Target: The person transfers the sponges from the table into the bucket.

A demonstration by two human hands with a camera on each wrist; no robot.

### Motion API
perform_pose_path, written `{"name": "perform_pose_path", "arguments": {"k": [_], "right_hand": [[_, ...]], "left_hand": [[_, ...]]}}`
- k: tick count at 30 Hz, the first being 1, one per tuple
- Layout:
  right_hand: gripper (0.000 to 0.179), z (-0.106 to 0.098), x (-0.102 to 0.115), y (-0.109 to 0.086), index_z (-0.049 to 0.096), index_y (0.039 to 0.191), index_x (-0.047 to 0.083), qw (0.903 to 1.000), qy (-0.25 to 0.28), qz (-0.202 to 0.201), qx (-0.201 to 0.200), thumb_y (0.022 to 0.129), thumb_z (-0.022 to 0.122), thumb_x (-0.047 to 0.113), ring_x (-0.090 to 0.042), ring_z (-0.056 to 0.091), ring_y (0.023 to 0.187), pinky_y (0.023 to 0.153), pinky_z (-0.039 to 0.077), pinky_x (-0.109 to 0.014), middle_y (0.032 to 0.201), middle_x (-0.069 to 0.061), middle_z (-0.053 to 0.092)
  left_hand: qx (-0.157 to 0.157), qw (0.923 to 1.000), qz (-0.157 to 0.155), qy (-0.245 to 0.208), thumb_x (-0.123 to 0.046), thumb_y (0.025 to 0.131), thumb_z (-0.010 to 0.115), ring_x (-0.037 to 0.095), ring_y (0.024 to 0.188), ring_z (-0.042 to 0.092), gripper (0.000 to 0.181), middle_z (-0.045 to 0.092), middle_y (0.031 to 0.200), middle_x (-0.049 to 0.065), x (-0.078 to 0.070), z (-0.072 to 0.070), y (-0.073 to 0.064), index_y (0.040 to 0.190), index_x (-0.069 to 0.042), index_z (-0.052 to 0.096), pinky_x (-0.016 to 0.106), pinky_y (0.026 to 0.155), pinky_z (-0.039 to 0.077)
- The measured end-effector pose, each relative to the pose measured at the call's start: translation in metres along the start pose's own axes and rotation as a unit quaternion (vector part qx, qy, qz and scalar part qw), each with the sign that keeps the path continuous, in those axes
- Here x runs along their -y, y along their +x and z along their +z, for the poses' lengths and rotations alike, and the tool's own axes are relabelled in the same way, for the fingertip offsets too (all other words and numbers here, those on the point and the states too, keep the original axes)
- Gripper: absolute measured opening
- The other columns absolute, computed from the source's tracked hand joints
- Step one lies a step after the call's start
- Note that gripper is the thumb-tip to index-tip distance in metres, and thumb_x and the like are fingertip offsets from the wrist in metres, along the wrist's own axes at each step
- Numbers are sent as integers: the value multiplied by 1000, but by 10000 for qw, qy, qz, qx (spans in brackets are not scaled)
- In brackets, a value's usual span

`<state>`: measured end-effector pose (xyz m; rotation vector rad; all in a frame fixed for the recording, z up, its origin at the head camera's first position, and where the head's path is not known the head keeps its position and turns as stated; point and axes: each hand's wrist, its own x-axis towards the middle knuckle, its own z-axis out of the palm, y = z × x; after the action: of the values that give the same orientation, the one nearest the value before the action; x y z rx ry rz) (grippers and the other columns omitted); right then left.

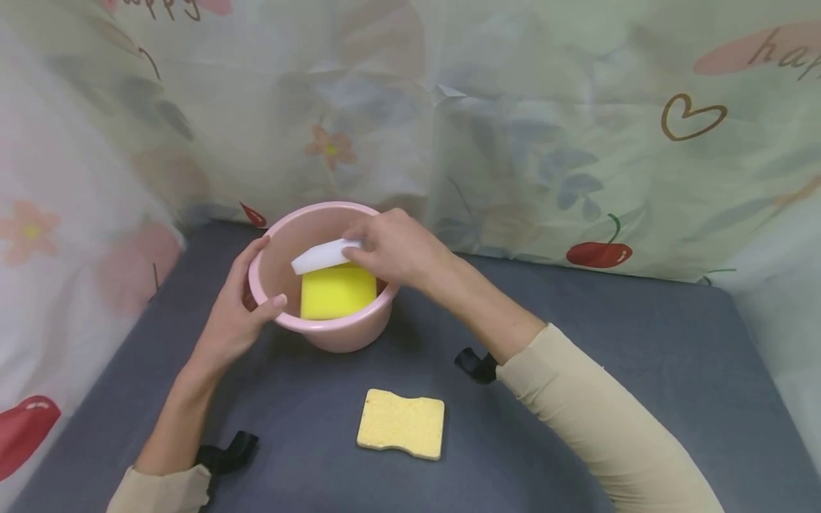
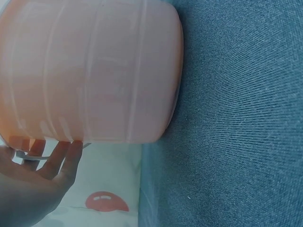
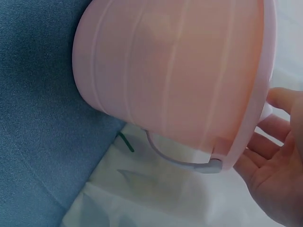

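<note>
A pink bucket (image 1: 349, 335) stands upright on the dark cloth-covered table. My left hand (image 1: 234, 320) grips its left rim, thumb over the edge and fingers along the outer wall, as the left wrist view shows from the side. Between thumb and fingers my right hand (image 1: 400, 249) pinches a white sponge block (image 1: 319, 257), held tilted inside the bucket's mouth. Just below that block, a bright yellow sponge (image 1: 338, 293) sits in the bucket. From the right wrist, the bucket's wall hides the sponges, and my right hand (image 3: 279, 156) shows beside the rim.
A flat pale yellow sponge (image 1: 403, 425) with notched sides lies on the table in front of the bucket. The bucket's grey handle (image 3: 180, 163) hangs down at the back. Patterned curtains (image 1: 513, 142) close off the table's back and sides.
</note>
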<state>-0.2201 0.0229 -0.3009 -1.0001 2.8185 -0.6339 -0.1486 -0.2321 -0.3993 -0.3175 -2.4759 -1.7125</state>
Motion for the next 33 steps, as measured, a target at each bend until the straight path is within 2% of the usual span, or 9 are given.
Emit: {"name": "perform_pose_path", "arguments": {"k": [3,7,11,14,17,22,25,29,33], "right_hand": [[32,0,0,-1,71,125,14,9999,-108,-51,-13,97,62,29,-13,62,88,76,48,-23,109,2,73],[32,1,0,-3,71,126,16,9995,-256,-169,-71,98,61,28,-14,64,104,82,48,-23,121,2,70],[33,0,0,-5,69,127,15,9990,-348,-239,-172,99,59,28,-15,65,95,77,48,-25,121,1,70],[36,-1,0,-7,67,130,14,9989,-334,-244,-203,99,58,29,-16,64,97,80,49,-26,123,1,69],[36,-1,-1,-11,66,131,14,9991,-248,-256,-215,99,58,28,-17,62,112,91,49,-29,129,1,66],[35,-3,-6,-23,67,131,13,9987,-20,-389,-325,98,59,25,-12,61,79,77,49,-27,120,1,70],[35,-4,-8,-32,67,130,12,9969,185,-578,-504,97,61,21,-11,56,69,71,47,-26,103,1,73],[34,-5,-11,-46,67,129,10,9919,332,-877,-858,96,61,17,-11,57,81,75,48,-26,97,0,70],[33,-5,-13,-57,68,127,9,9882,368,-1057,-1047,95,64,16,-13,59,95,81,49,-28,115,-2,69]], "left_hand": [[9,10000,7,-16,-8,89,69,30,126,43,85,29,156,5,-2,0,0,157,-28,23,12,88,46],[17,10000,28,-75,-8,89,69,32,126,43,85,28,157,6,-2,0,0,158,-26,23,12,87,47],[21,10000,-1,-36,-9,89,69,33,128,42,85,28,157,6,-2,0,0,158,-27,22,12,87,46],[25,10000,-22,-35,-10,89,69,33,129,42,85,28,157,7,-1,0,0,158,-27,22,12,88,46],[21,10000,-32,-41,-10,89,69,33,130,41,84,28,157,6,-1,0,0,157,-27,22,12,88,46],[12,10000,-34,4,-12,89,70,32,131,41,84,28,157,5,0,0,0,157,-28,22,14,90,46],[13,10000,-22,-7,-13,89,70,32,131,41,85,27,157,5,0,1,0,158,-28,22,14,90,46],[-4,10000,16,-64,-11,89,70,32,131,41,85,27,158,5,0,1,0,158,-27,22,13,89,45],[-35,9999,38,-100,-9,88,69,32,131,41,85,28,158,6,1,1,-1,158,-25,22,12,89,45]]}}
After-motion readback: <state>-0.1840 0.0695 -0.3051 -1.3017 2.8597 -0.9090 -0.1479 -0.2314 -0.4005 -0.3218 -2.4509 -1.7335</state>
